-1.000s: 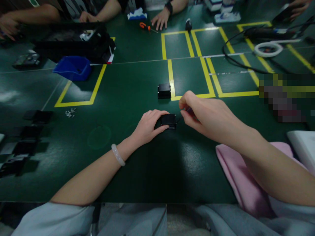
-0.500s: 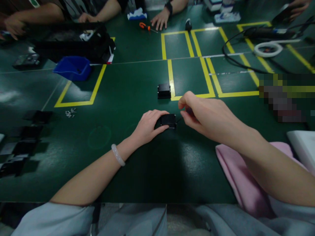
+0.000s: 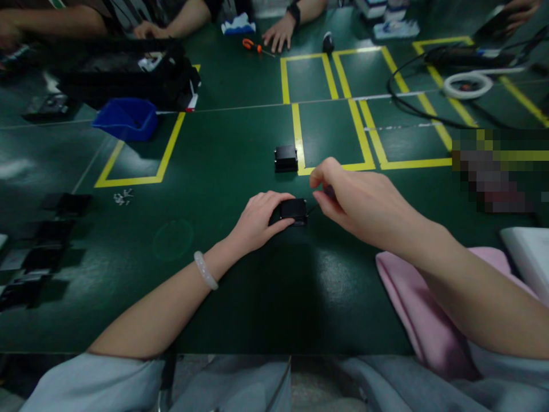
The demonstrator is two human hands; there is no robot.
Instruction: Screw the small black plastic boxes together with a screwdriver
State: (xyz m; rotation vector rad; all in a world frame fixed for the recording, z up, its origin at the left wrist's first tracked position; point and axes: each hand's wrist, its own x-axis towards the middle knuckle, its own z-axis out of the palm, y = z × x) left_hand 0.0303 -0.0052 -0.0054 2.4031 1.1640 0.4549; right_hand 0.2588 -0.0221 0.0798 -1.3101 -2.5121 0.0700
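Observation:
My left hand point(image 3: 260, 220) is closed around a small black box-shaped part point(image 3: 293, 210), fingers along its far side and thumb along its near side. The part rests on the green table point(image 3: 240, 309), with small metal screw heads at its right end. At that end, my right hand point(image 3: 349, 191) grips a screwdriver point(image 3: 311, 210); its thin dark shaft points at the part, and most of the handle is hidden in my fingers. A similar black part point(image 3: 286, 159) stands just beyond my left hand.
Loose screws point(image 3: 123, 197) and several black parts point(image 3: 47, 252) lie to the left. Behind them are a blue bin point(image 3: 126, 118) and a large black housing point(image 3: 128, 74). A co-worker's hand point(image 3: 279, 33) rests near an orange-handled screwdriver point(image 3: 253, 46). Pink cloth point(image 3: 422, 303) lies under my right forearm.
My right hand has shifted very slightly, still at the part's right end. My left hand and the part stay put. At the far left, a co-worker's hand has moved up.

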